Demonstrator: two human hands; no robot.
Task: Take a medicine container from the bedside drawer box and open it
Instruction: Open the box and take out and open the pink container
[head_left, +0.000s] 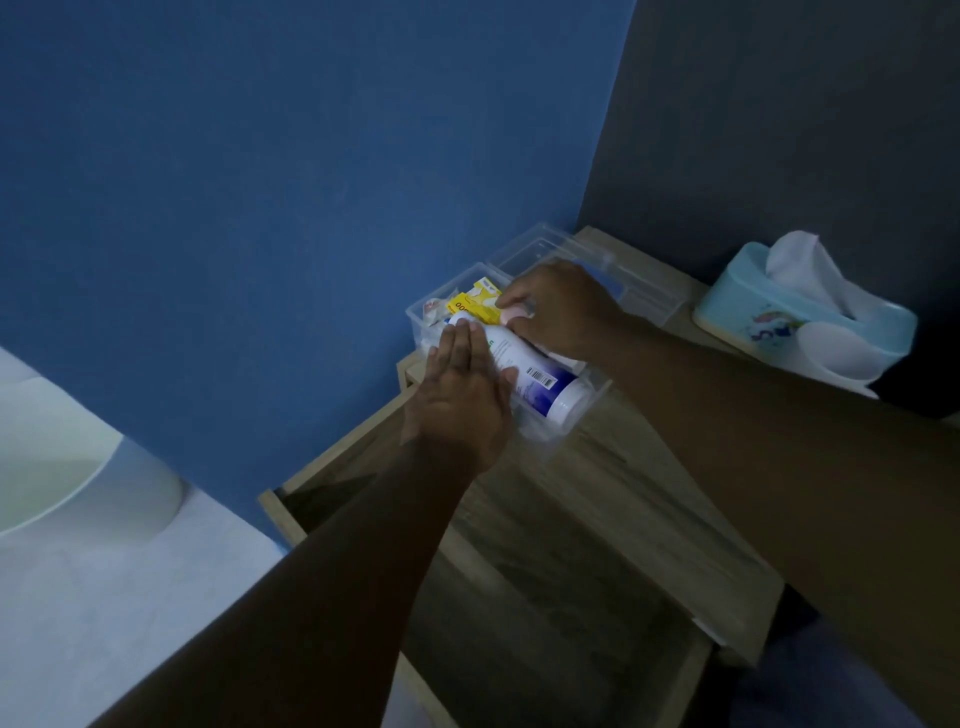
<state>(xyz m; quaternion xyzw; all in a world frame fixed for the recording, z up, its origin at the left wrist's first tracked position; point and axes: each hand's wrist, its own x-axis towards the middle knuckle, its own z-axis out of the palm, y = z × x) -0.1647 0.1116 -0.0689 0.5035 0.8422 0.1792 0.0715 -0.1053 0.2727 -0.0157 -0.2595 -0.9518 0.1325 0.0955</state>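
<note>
So you're reaching into box (582, 400) | left hand (457, 395) lying flat on bottle (540, 376) | right hand (556, 312) pinching pink item (514, 313) | nothing opened yet

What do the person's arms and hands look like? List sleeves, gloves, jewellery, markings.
Both forearms are bare as far as the frame shows: no sleeves in view. The left hand and right hand are ungloved. No watch, bracelet or ring is visible, nor any markings, though the dim light hides fine detail.
</note>
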